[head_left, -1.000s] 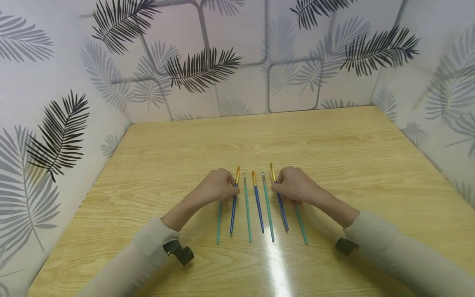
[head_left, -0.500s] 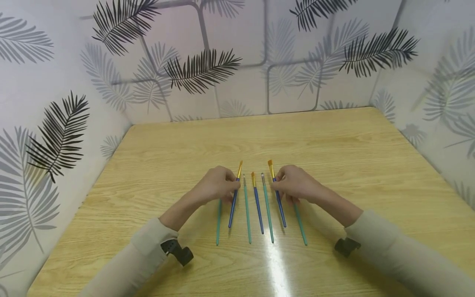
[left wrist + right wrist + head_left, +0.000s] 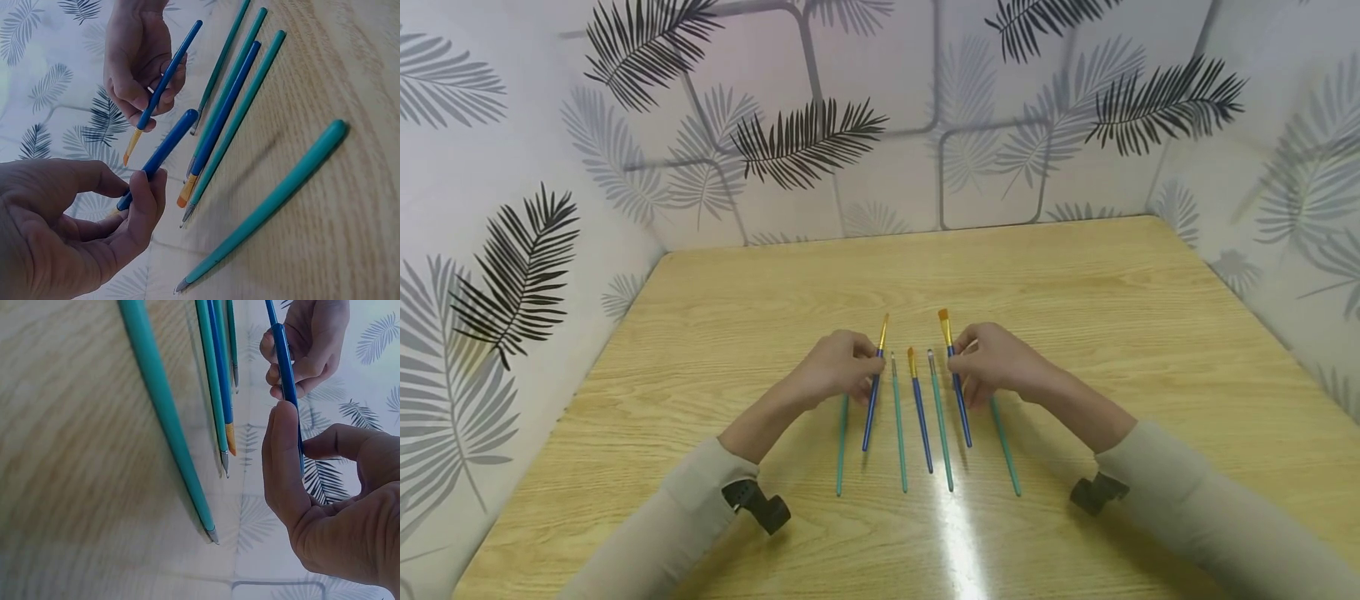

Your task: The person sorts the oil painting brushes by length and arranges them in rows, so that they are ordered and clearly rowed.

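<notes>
We see a blue paint brush, the middle brush (image 3: 922,417), lying on a wooden surface (image 3: 700,333). To the left of the middle brush, the person's left hand (image 3: 838,365) pinches the left blue brush (image 3: 872,408). Its fingers (image 3: 142,206) are bent and close together, with just the thin handle between the tips. To the right of the middle brush, the right hand (image 3: 996,358) pinches the right blue brush (image 3: 961,408) in the same way, tips close, only the handle between them. We can tell that both held brushes are up off the surface. Their hair ends point away from the person, and so does the hair of the middle brush.

Just left of the middle brush lies the near left green brush (image 3: 900,425), and just right of it lies the near right green brush (image 3: 942,425), each with a small gap. Farther out to its left we find the far left green brush (image 3: 842,450), partly hidden by the left hand. Farther out to its right is the far right green brush (image 3: 1006,450), partly hidden by the right hand. Well beyond the middle brush, we see a pale wall (image 3: 895,67) with black and grey leaves on it.
</notes>
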Available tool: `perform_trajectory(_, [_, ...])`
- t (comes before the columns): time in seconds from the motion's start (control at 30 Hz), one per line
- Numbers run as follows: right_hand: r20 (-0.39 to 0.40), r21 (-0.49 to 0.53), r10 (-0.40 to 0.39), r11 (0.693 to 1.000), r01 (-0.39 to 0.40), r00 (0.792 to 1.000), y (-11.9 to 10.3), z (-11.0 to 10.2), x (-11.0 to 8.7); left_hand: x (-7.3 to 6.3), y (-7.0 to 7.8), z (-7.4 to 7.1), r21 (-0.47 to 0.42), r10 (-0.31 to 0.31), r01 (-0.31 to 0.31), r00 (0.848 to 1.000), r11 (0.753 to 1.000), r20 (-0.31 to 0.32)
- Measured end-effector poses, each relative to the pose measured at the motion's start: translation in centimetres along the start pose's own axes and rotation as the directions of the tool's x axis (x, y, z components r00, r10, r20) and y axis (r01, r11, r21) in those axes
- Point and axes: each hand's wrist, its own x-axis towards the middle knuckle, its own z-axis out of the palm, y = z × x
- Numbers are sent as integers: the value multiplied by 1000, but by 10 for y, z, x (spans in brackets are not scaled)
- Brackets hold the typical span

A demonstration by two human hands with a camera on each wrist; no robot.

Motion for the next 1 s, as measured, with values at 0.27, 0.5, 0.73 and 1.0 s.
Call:
perform_trajectory(0.27, [7, 28, -25, 999, 24, 1000, -7, -7, 0, 2, 0, -10, -27, 54, -53, 998, 998, 23])
perform_trajectory(0.5, [-10, 66, -21, 998, 22, 1000, -7, -11, 5, 6, 4, -17, -42, 59, -59, 998, 997, 14])
perform_trajectory(0.73, [-29, 108, -14, 994, 17, 999, -6, -17, 10, 12, 6, -19, -51, 69, -69, 998, 996, 7])
perform_trajectory(1.0, [-46, 168, -45, 984, 52, 998, -7, -22, 18, 24, 3, -27, -118, 72, -76, 997, 990, -39])
